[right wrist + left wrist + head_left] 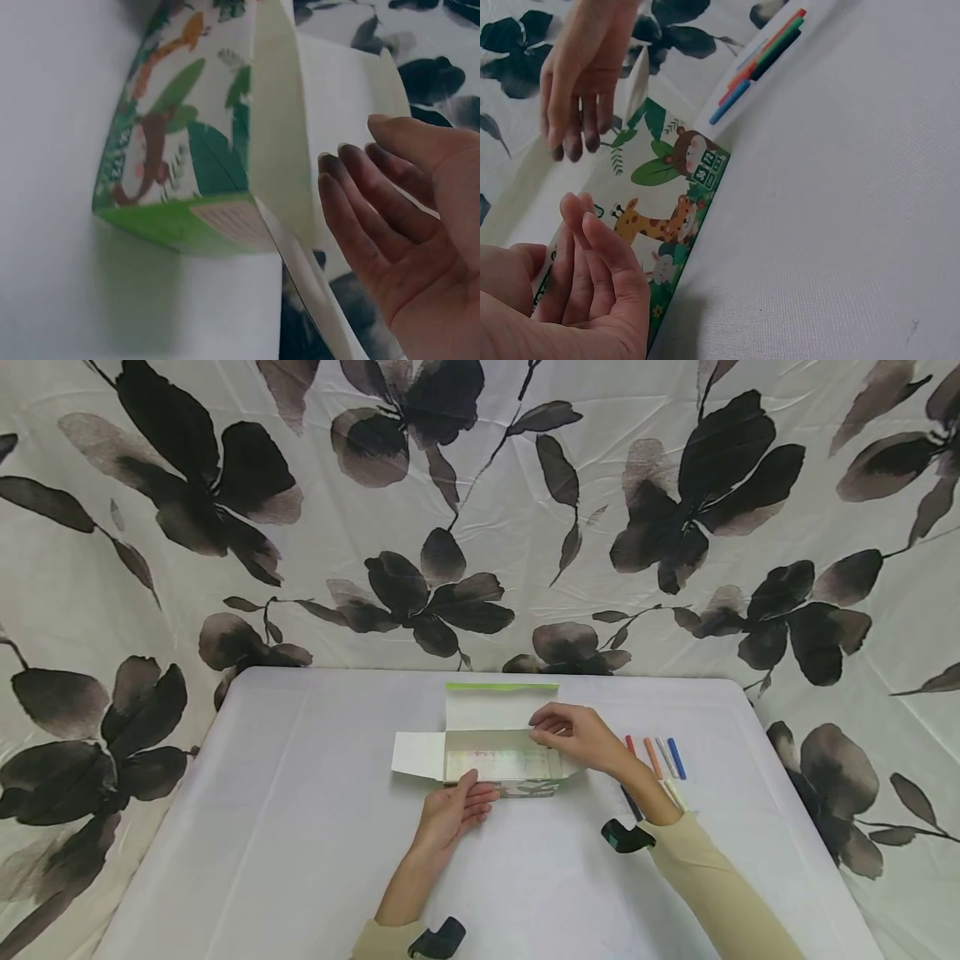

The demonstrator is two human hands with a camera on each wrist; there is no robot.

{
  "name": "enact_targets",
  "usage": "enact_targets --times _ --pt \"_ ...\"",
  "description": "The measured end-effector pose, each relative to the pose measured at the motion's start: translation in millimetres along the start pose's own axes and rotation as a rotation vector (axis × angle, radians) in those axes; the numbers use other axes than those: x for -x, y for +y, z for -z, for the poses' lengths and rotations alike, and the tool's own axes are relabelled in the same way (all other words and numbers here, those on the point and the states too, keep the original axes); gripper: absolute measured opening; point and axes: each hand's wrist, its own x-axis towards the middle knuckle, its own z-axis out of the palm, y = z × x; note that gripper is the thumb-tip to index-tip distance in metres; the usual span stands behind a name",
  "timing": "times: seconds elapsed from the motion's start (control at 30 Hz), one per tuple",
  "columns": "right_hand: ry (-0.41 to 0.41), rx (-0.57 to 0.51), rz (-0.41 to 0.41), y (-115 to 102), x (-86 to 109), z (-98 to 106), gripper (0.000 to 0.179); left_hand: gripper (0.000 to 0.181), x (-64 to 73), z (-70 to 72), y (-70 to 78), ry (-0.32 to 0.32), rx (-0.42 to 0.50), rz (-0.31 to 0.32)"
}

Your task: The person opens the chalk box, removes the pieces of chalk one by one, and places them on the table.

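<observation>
An open cardboard box (528, 789) with a jungle-animal print stands at the middle of the table, its flaps spread outward. Inside it lies a pale printed flat item (502, 764), lightly coloured. At the front wall is my left hand (450, 814), its thumb up by the rim and its loosely bent fingers in front of the printed side (649, 225). Over the box's right end hovers my right hand (573, 735), fingers slightly curved with nothing between them. In the right wrist view, those fingertips are beside the raised white flap (341, 90).
Several pens lie right of the box, including a red one (630, 745), an orange one (652, 758) and a blue one (677, 758); my right forearm partly covers others. A white cloth covers the table (300, 827). Behind hangs a flower-patterned curtain (525, 510).
</observation>
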Motion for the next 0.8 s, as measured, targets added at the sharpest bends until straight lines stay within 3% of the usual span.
enact_targets --times 0.33,0.57,0.8 --pt "-0.182 0.026 0.066 6 -16.2 -42 0.024 0.051 1.5 -0.2 2.4 -0.004 0.006 0.007" --pt "-0.270 0.073 0.113 7 -21.4 -61 0.018 0.048 2.1 -0.4 1.4 -0.006 0.016 0.006" --pt "-0.395 0.162 0.032 5 -32.5 -66 0.016 0.047 2.4 -1.2 1.2 -0.006 0.025 -0.002"
